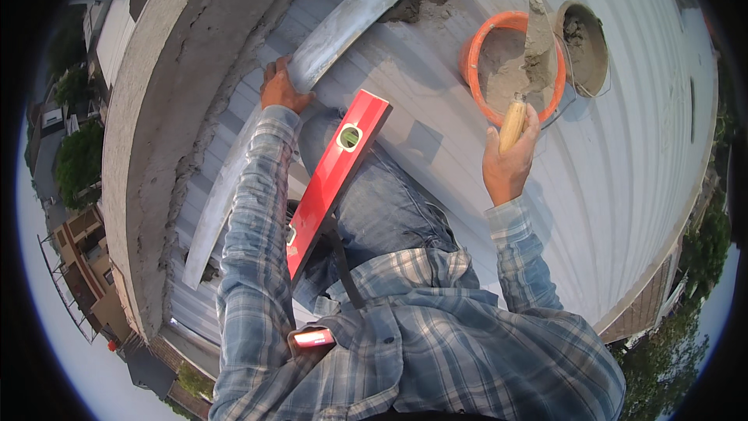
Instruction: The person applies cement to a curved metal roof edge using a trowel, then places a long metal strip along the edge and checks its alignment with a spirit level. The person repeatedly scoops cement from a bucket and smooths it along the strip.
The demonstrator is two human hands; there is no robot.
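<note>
My right hand (509, 157) is wrapped round the wooden handle of a trowel (539, 40). Grey mortar clings to its blade, which is raised over an orange bucket (474, 70) holding more mortar. My left hand (284, 92) grips a long curved metal strip (351, 22) that runs along the foot of the concrete wall. Part of that strip is hidden behind my left wrist and sleeve. A red spirit level (336, 168) leans across my lap, held by neither hand.
Corrugated metal roofing (623, 210) lies under me. Beside the orange bucket stands a dark metal pail (598, 58) with mortar and a wire handle. The curved concrete wall (144, 125) rises on the left, with buildings and trees beyond. Mortar lumps (425, 0) lie behind the strip.
</note>
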